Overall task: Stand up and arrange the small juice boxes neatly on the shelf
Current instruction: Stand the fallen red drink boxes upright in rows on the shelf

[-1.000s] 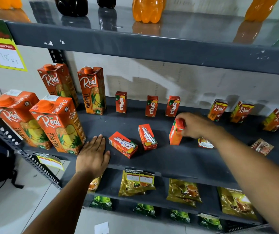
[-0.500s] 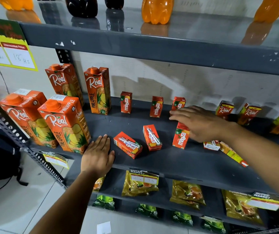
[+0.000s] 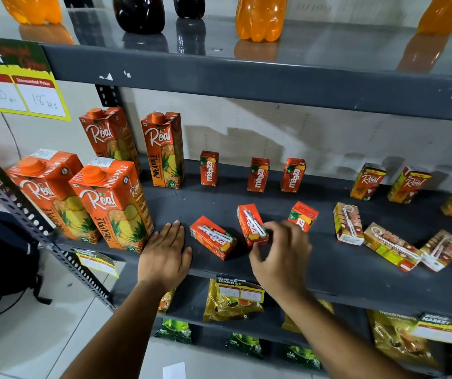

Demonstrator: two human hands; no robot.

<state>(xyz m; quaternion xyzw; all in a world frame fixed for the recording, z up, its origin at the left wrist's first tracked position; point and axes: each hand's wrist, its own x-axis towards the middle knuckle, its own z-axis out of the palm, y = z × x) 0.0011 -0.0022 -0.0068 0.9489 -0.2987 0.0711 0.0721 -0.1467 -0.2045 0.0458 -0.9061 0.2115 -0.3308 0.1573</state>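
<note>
Along the shelf front edge, left of centre: left hand flat and open, palm down on the bare surface, fingers spread just beside a big Real carton and near a fallen Maaza box. Just right of that, right hand reaching over a second fallen Maaza box, fingertips curled at its near end, touching or nearly so; cannot tell whether gripped. Behind the right hand, one Maaza box upright at mid-depth, partly hidden by the fingers. Along the back edge, three Maaza boxes upright in a loose row, with upright small Real boxes further right. Toward the right end, mid-depth to front, three small Real boxes on their sides, straws up, two touching. At the left end, four tall Real cartons upright in two rows.
</note>
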